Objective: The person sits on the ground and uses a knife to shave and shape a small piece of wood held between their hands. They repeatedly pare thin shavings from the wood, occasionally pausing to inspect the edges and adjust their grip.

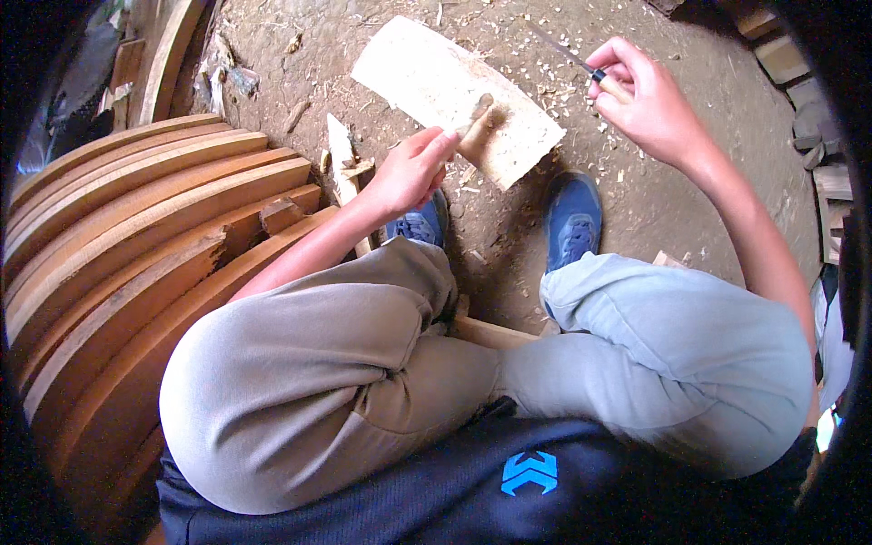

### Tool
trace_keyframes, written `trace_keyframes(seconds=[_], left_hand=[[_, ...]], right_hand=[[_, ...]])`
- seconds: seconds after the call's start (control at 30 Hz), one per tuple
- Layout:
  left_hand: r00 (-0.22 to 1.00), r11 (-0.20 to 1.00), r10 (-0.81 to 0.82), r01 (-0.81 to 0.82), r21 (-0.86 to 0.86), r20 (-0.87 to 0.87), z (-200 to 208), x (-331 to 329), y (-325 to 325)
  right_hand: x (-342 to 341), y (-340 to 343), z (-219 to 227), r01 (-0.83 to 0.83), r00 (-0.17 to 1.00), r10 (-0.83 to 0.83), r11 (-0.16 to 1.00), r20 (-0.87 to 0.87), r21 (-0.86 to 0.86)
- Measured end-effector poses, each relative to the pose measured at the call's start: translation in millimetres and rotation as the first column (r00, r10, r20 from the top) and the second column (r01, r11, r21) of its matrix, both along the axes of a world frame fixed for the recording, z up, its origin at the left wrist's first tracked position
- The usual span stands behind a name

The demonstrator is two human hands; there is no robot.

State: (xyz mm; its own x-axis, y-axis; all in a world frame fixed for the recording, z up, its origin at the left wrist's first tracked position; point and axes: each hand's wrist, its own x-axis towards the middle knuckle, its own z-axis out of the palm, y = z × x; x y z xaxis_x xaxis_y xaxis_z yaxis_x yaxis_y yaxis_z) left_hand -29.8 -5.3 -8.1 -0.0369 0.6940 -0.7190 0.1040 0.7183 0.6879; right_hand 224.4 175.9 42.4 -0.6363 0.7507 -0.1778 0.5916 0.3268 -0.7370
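Note:
My left hand (pixel 413 171) is closed, its thumb and fingers pinching one end of a small carved wooden piece (pixel 476 116). The piece's far end is darker and rounded, and its near end is hidden by the fingers. It is held over a pale wooden slab (pixel 427 68) that lies on the ground ahead of my feet. Off to the right, my right hand (pixel 647 104) is wrapped around the light wooden handle of a knife (pixel 572 56). A dark collar joins the handle to a thin blade, which points away to the upper left, apart from the wooden piece.
Long wooden boards (pixel 136 227) are stacked at the left. A split wood scrap (pixel 341 154) lies beside my left shoe (pixel 420 222). Shavings dot the dirt floor (pixel 727 209) around the slab. Wood blocks (pixel 783 62) line the far right. My right shoe (pixel 574 213) stands near the slab.

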Motion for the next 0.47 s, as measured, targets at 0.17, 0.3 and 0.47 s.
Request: trace_keyframes(seconds=[0.17, 0.3, 0.47], left_hand=[[0.997, 0.986, -0.055, 0.062, 0.157, -0.051, -20, -2, -5], [0.987, 0.978, -0.092, 0.114, 0.173, -0.13, -13, 2, -5], [0.99, 0.969, -0.121, 0.135, 0.207, -0.078, -6, 8, -1]], right_hand=[[-1, 0, -15, -0.094, 0.991, 0.106, 0.985, -0.08, 0.145], [-3, -4, -23, -0.049, 0.996, 0.056, 0.994, -0.068, 0.095], [-32, -21, -14, 0.028, 0.993, -0.07, 0.923, -0.094, -0.384]])
